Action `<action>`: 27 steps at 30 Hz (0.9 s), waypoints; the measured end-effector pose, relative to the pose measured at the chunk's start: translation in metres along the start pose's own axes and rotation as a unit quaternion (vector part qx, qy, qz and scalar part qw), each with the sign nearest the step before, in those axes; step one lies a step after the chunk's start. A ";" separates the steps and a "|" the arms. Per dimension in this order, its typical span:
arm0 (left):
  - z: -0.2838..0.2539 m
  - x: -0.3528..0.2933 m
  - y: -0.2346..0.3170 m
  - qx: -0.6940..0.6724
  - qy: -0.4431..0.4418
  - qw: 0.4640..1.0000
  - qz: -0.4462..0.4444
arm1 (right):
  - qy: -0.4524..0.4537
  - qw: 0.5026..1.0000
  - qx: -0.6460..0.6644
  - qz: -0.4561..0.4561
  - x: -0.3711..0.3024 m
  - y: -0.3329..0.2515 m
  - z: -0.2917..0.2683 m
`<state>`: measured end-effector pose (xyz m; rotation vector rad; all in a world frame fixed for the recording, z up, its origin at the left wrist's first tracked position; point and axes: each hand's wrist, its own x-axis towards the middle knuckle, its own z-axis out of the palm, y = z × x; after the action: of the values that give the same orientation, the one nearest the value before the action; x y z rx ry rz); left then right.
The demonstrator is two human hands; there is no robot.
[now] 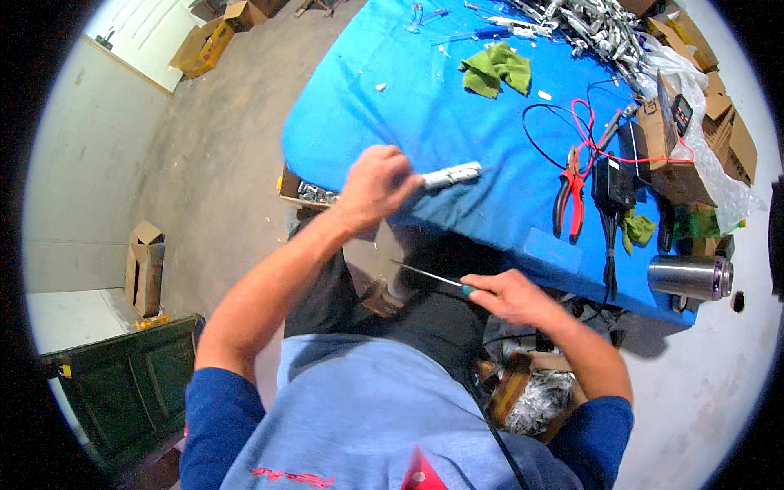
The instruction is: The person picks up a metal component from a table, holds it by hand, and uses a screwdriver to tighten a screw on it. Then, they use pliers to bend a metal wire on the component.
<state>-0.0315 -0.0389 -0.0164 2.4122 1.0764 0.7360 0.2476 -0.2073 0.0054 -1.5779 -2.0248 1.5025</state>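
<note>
The right hand (514, 296) is gripping a screwdriver (429, 273) pointing left below the table (392, 90), while the left hand (377, 184), blurred, is curling against a white part (453, 175) at the table's near edge, whether pinching it I cannot tell, and pliers (576, 196) are lying farther right.

left fingers (403, 175) blurred, tool handle (467, 290) mostly hidden, shirt (367, 416) cut off

On the table (359, 90), a rag (496, 70) is lying at one o'clock, pliers (576, 196) between two and three, a tumbler (690, 277) sitting at three. A carton (145, 269) is standing at nine, apparently on the floor (220, 163).
</note>
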 end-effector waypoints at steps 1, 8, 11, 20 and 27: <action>0.005 0.004 0.005 0.002 0.007 1.000 0.008 | 0.002 0.999 -0.010 0.037 0.007 -0.001 0.008; 0.009 -0.004 0.006 -0.042 0.041 0.998 -0.008 | 0.192 0.977 0.089 0.042 -0.065 -0.013 -0.022; 0.008 -0.004 0.009 -0.037 0.047 0.998 -0.018 | 0.252 0.966 0.031 0.044 -0.068 -0.021 -0.040; 0.011 -0.002 0.009 -0.020 0.060 0.998 -0.016 | 0.258 0.962 -0.091 -0.013 -0.053 -0.041 -0.061; 0.013 -0.003 0.011 -0.019 0.077 0.997 -0.007 | 0.252 0.963 -0.098 -0.008 -0.058 -0.046 -0.064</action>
<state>-0.0190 -0.0495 -0.0220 2.3443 1.1260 0.9424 0.2845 -0.2126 0.0958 -1.7828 -1.9126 0.7920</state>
